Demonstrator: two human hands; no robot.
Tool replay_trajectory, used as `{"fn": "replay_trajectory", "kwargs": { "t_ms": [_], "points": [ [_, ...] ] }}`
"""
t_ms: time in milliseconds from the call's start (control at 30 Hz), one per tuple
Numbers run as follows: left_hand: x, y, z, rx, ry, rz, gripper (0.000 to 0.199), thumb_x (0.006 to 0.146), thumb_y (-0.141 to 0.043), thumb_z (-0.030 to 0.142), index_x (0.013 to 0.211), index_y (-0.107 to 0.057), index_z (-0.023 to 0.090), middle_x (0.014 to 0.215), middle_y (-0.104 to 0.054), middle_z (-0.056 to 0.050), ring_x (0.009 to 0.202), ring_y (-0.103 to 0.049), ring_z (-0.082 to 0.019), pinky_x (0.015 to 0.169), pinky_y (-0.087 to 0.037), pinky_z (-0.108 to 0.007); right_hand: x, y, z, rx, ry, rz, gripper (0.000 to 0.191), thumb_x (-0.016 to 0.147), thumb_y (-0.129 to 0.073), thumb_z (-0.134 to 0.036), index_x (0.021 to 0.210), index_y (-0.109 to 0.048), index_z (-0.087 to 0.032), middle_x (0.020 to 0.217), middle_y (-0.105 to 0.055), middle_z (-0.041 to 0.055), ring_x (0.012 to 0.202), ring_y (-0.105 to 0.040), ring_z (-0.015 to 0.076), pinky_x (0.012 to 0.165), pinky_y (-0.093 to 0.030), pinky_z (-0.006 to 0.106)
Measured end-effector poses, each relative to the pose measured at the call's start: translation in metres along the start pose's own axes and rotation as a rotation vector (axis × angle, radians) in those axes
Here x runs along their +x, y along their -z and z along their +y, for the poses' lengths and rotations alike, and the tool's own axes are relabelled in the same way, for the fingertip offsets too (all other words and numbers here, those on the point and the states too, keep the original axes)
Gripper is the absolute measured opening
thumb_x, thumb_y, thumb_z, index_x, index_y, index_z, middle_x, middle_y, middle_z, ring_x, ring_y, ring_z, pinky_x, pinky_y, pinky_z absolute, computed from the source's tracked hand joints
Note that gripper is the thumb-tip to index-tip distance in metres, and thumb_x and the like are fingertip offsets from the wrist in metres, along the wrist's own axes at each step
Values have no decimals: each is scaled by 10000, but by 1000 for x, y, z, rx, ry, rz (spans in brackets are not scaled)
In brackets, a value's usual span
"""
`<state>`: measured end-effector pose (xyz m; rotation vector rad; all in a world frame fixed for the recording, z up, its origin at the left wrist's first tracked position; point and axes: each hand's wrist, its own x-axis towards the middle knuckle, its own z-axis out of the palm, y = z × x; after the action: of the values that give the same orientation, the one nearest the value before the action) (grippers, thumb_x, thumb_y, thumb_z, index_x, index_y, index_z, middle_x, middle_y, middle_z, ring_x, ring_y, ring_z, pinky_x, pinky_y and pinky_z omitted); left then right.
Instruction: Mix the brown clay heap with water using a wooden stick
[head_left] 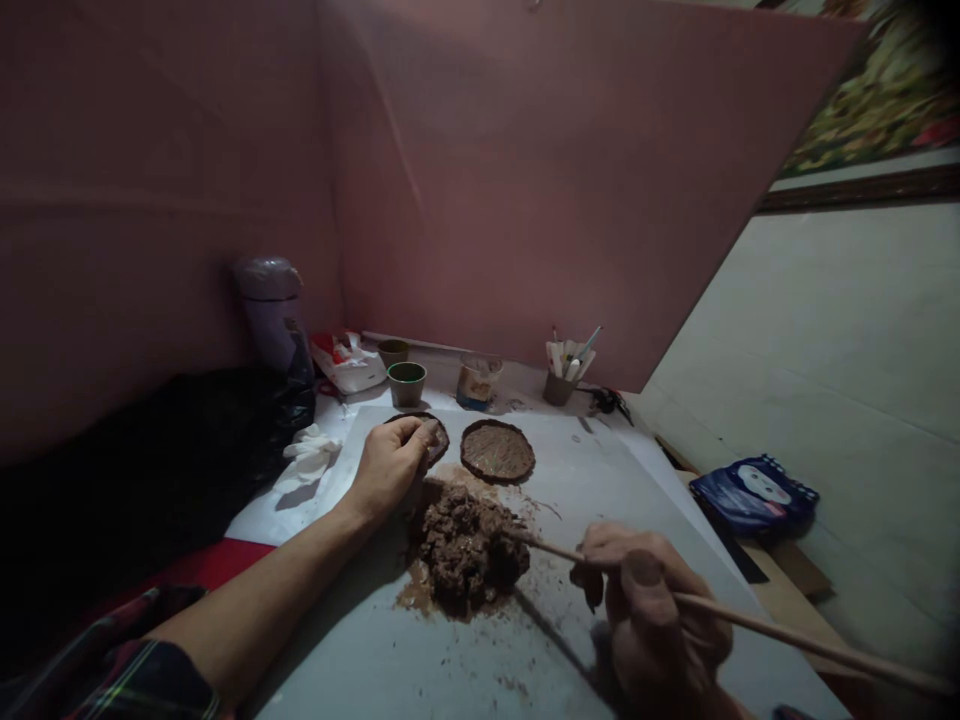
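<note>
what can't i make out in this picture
Head view, stick: far end cut off by the right edge; tip lost at the brown lump.
Head view, left disc: partly covered by the left hand; whether that hand grips anything is unclear.
Head view, green-rimmed cup: bottom hidden by its near wall.
Head view, dark object: too small and dark to identify.

Dusky pink panels [540, 180] fill the upper left and top centre, a pale tiled wall [862, 330] runs down the right, a framed picture [885, 105] hangs upper right, and the light is dim!
</note>
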<state>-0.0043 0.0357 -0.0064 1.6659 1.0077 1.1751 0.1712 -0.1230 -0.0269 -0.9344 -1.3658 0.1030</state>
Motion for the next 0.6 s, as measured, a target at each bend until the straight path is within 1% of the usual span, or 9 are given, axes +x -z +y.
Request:
{"fn": "replay_trajectory", "kwargs": {
  "t_ms": [33,67,167,233,300,400,467,533,600],
  "points": [
    [0,0,1,1,-4,-1,355,791,-545,421,555,-523,156,446,-437,51,412,-356,-71,406,-271,-197,1,0,2,53,-39,2,295,961,-357,-203,788,-595,-216,622,-526,-1,553,-496,127,494,-390,250],
    [0,0,1,3,-8,-3,357,789,-546,420,550,-521,156,447,-440,50,417,-359,-72,407,-267,-198,2,-1,4,83,-79,-29,281,959,-376,-205,810,-614,-215,649,-539,3,563,-496,126,491,-389,247],
    [0,0,1,15,-9,-3,376,794,-532,427,533,-512,158,448,-450,44,425,-367,-74,415,-269,-201,7,-3,7,36,-198,-207,253,959,-406,-225,909,-653,-209,715,-561,12,595,-510,125,528,-412,249],
    [0,-1,1,19,-4,0,386,797,-523,431,523,-505,160,443,-452,41,424,-368,-75,420,-274,-205,12,-5,6,-4,-229,-277,251,960,-412,-242,940,-658,-200,725,-559,14,631,-520,128,571,-424,250],
    [1,-2,1,21,-9,7,388,792,-523,429,513,-503,160,440,-451,39,426,-370,-76,427,-278,-207,16,-8,3,-42,-236,-339,261,961,-410,-262,913,-655,-184,710,-548,13,650,-516,130,594,-420,247],
    [2,-3,2,25,-20,22,380,772,-533,413,490,-499,161,431,-448,36,431,-378,-79,437,-282,-210,20,-10,0,-76,-257,-424,308,968,-388,-297,804,-616,-169,662,-509,2,612,-472,121,567,-391,239],
    [2,-3,3,18,-25,26,371,761,-535,406,484,-498,163,430,-453,36,430,-384,-80,438,-284,-211,20,-10,-1,-77,-267,-456,327,972,-368,-308,773,-588,-170,649,-495,-1,596,-458,118,554,-383,237],
    [2,-3,3,12,-26,21,369,760,-532,412,489,-503,163,435,-459,36,429,-386,-81,437,-283,-212,20,-9,-3,-80,-235,-488,314,970,-363,-300,794,-589,-171,666,-519,7,613,-488,124,571,-399,240],
    [1,-3,4,14,-23,19,376,765,-526,421,492,-505,163,433,-459,36,426,-382,-80,438,-285,-212,20,-8,-5,-106,-158,-519,291,961,-370,-275,809,-597,-174,679,-549,18,625,-526,132,591,-418,247]
  ]
}}
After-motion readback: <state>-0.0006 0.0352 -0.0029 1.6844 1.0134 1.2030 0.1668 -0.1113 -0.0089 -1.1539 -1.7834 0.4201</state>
